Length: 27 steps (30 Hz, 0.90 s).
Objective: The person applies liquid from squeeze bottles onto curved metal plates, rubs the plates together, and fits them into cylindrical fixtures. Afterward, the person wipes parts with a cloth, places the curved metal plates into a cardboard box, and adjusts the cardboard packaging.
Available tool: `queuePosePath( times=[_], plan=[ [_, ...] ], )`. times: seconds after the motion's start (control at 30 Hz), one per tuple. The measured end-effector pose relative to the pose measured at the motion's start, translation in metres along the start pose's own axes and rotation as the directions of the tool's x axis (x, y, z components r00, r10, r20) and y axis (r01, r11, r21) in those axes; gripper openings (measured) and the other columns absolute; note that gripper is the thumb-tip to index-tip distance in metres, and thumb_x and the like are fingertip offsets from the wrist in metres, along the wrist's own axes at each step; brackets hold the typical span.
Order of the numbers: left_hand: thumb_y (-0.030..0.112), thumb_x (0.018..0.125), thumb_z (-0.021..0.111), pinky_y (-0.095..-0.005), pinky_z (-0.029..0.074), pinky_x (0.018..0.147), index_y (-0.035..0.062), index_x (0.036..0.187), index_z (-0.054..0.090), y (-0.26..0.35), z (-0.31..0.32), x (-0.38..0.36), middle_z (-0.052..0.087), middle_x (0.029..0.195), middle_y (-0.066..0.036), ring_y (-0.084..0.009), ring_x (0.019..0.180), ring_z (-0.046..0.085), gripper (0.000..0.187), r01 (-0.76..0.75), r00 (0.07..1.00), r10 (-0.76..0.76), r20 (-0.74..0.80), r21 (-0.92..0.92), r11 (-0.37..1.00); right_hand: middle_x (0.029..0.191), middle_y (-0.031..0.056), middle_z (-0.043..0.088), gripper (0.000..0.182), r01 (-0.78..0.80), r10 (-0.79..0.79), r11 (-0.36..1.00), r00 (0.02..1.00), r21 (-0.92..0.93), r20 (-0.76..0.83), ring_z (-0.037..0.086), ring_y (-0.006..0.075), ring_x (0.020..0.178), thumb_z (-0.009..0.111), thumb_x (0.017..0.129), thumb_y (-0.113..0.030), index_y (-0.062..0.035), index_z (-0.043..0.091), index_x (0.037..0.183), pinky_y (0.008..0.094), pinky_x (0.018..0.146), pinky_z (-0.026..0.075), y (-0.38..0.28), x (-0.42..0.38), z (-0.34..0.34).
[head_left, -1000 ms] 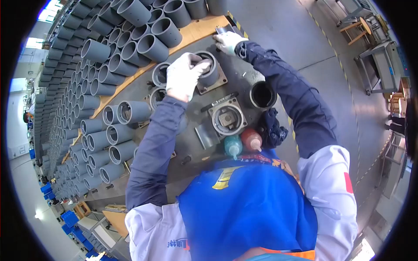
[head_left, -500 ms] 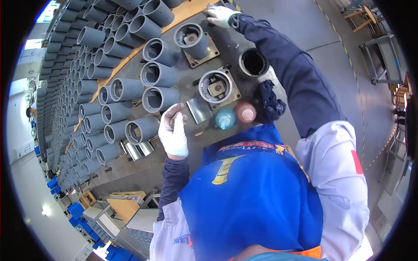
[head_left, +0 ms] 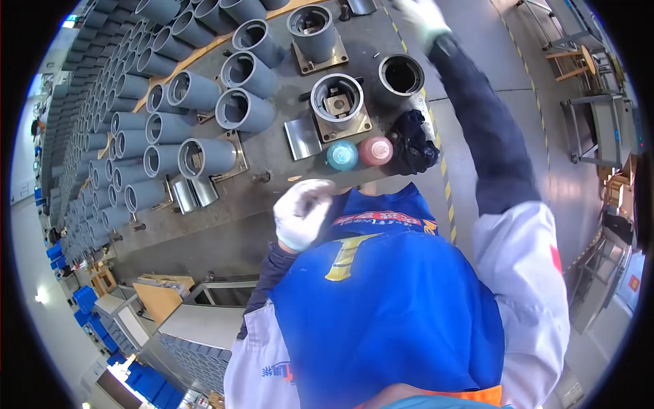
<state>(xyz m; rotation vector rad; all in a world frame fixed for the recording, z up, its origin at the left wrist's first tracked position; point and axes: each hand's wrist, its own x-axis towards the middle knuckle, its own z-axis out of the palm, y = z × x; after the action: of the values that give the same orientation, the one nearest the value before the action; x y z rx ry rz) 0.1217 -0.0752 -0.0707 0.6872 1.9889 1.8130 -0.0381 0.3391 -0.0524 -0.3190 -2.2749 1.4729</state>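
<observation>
My left hand (head_left: pixel 302 215), in a white glove with dark stains, is in front of the blue apron with its fingers curled inward. What they hold, if anything, is hidden. My right hand (head_left: pixel 422 17), also gloved, is at the top edge past the table, its fingers smeared by motion. Between my arms a grey cylinder (head_left: pixel 336 99) stands on a square metal base plate. A curved metal sheet (head_left: pixel 302 139) lies to its left. Nearer me are a teal-capped bottle (head_left: pixel 342 156) and a pink-capped bottle (head_left: pixel 375 151). A dark open cylinder (head_left: pixel 400 76) stands to the right.
Many grey cylinders (head_left: pixel 246 110) fill the table's left side. Another cylinder (head_left: pixel 310 33) sits on a plate farther back. A dark crumpled cloth (head_left: pixel 413 144) lies by the right edge. Two shiny curved pieces (head_left: pixel 194 193) lie at the left front. A wooden stool (head_left: pixel 572 65) stands beyond the floor.
My right hand has moved right, away from the table's far edge. My left hand has come down and right, closer to the apron. The view has shifted, and the table appears higher.
</observation>
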Motion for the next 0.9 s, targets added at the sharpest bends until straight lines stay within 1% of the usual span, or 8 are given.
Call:
queuePosePath(
  times=[0.07,0.1,0.23,0.3,0.47,0.53,0.7,0.9],
  plan=[
    [-0.01,0.087,0.059,-0.0252,0.052,0.076,-0.0067,0.124,0.057,-0.001,0.017,-0.001,0.066,0.116,-0.015,-0.0131,0.085,0.064,0.037,-0.049,0.991,0.048,0.122,0.005,0.999,0.111,0.0063,0.067,0.028,0.015,-0.02,0.999,0.987,-0.036,-0.158,0.059,0.013,0.1,0.049,0.097,-0.016,0.0022,0.064,0.113,0.0278,0.092,0.045,-0.036,-0.079,-0.032],
    [-0.01,0.087,0.059,-0.0256,0.052,0.076,-0.0059,0.131,0.052,0.001,0.028,0.001,0.066,0.118,-0.015,-0.0134,0.086,0.064,0.045,-0.022,0.992,0.024,0.127,-0.014,1.0,0.102,0.0144,0.061,0.023,0.307,-0.334,0.897,0.942,-0.318,-0.033,0.062,0.0318,0.093,0.059,0.089,-0.013,-0.0015,0.063,0.109,0.0365,0.081,0.05,-0.032,-0.116,-0.053],
    [0.003,0.088,0.066,-0.0249,0.051,0.074,-0.0001,0.15,0.031,0.021,0.054,0.02,0.064,0.111,-0.012,-0.0106,0.084,0.062,0.072,0.115,0.966,-0.146,0.215,0.147,0.982,0.125,0.0151,0.059,0.044,-0.131,0.196,0.949,0.958,-0.287,0.211,0.059,0.0329,0.11,0.073,0.078,-0.02,-0.0057,0.062,0.118,0.04,0.093,0.048,-0.038,-0.248,-0.048],
    [0.009,0.087,0.068,-0.0261,0.051,0.073,0.0029,0.153,0.026,0.01,0.079,0.024,0.062,0.106,-0.011,-0.0113,0.079,0.061,0.078,0.056,0.986,-0.071,0.153,0.103,0.993,0.134,0.0151,0.054,0.051,0.281,-0.125,0.877,0.917,-0.39,0.38,0.052,0.0365,0.121,0.073,0.077,-0.022,-0.0087,0.058,0.124,0.045,0.101,0.042,-0.019,-0.278,-0.03],
    [0.012,0.087,0.068,-0.031,0.051,0.071,0.0024,0.153,0.026,-0.007,0.118,0.042,0.062,0.102,-0.013,-0.0173,0.072,0.059,0.079,-0.028,0.996,0.052,-0.074,0.287,0.958,0.132,0.016,0.054,0.05,0.391,-0.149,0.76,0.882,-0.518,0.448,0.051,0.0394,0.122,0.07,0.081,-0.025,-0.0091,0.056,0.125,0.0484,0.103,0.04,0.027,-0.292,-0.018],
    [0.022,0.088,0.067,-0.0348,0.053,0.081,-0.0046,0.146,0.034,0.009,0.118,0.044,0.062,0.118,-0.023,-0.0278,0.08,0.064,0.071,0.116,0.99,-0.087,-0.114,0.283,0.952,0.124,0.0164,0.057,0.042,-0.257,0.264,0.952,0.964,-0.163,0.021,0.058,0.036,0.111,0.067,0.085,-0.022,-0.0077,0.056,0.122,0.045,0.097,0.045,0.01,-0.285,-0.024],
    [0.007,0.078,0.077,-0.0283,0.051,0.08,-0.0008,0.138,0.046,-0.016,0.086,0.001,0.064,0.106,-0.007,-0.0135,0.087,0.061,0.068,-0.057,0.934,0.148,-0.325,0.273,0.96,0.111,0.0125,0.062,0.052,-0.152,0.314,0.809,0.928,0.567,-0.199,0.066,0.0204,0.081,0.064,0.09,-0.022,-0.0075,0.042,0.135,0.028,0.057,0.053,-0.068,-0.286,-0.07],
    [0.019,0.078,0.078,-0.0395,0.047,0.095,0.0027,0.131,0.052,-0.012,0.058,0.05,0.055,0.127,-0.018,-0.0306,0.113,0.057,0.061,-0.175,0.881,0.437,-0.18,0.735,0.655,0.132,0.015,0.052,0.063,0.028,0.003,0.911,0.997,0.411,-0.075,0.054,0.026,0.122,0.072,0.08,-0.014,0.0002,0.045,0.135,0.0392,0.105,0.044,-0.141,-0.299,-0.059]
  ],
)
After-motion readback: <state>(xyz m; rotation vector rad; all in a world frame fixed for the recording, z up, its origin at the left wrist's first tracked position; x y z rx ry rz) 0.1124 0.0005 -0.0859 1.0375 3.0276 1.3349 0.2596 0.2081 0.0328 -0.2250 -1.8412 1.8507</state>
